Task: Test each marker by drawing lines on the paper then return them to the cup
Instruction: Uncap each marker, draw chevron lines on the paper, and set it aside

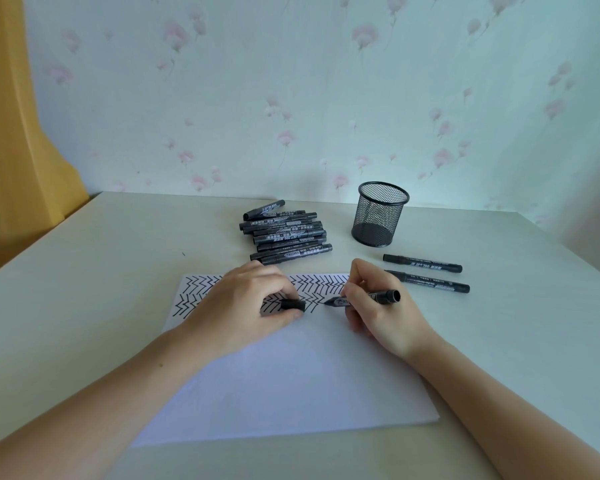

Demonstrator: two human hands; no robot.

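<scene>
Paper (284,382) under both forearms, left hand (243,306) pinching cap (292,304), right hand (378,313) gripping uncapped marker (364,298).

Pale table (118,271) stood against wallpaper (291,81) of light green with faint pink blossoms; a yellow-orange curtain (11,133) hung at the far left edge.

This is looking like a room in a home. Pale wallpaper (326,81) printed with pink flowers is covering the far wall, and a yellow curtain (11,150) is hanging at the far left. A plain cream worktop (118,254) is standing against that wall.
</scene>
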